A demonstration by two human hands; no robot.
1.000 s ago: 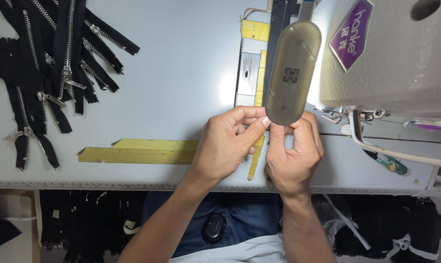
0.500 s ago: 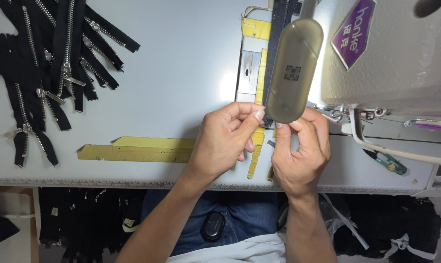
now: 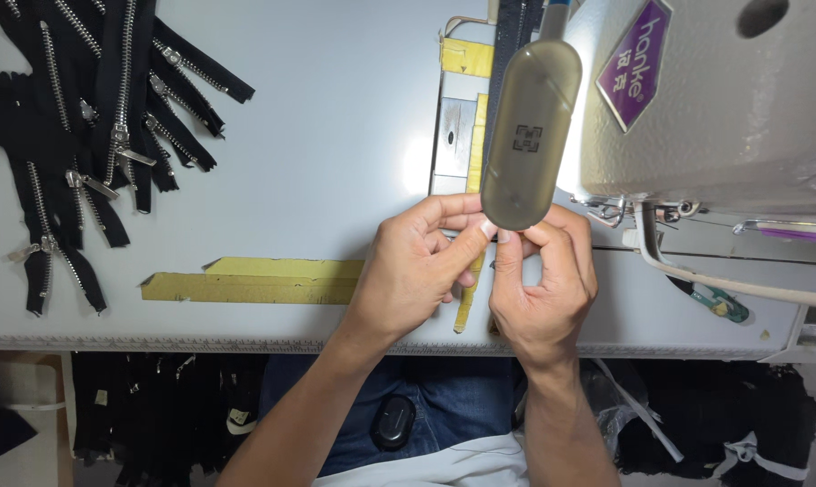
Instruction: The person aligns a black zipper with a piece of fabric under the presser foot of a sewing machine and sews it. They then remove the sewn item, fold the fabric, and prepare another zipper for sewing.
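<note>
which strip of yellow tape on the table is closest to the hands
The narrow vertical yellow strip, which passes between the left hand and right hand. The wide horizontal strip lies further left.

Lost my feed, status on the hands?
Left hand and right hand pinched together under lamp head. Held item hidden. Zipper pile far left, untouched.

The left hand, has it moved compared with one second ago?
No, hardly at all. The left hand sits beside the same right end of the yellow tape strip on the table, fingertips meeting the right hand under the lamp.
</note>
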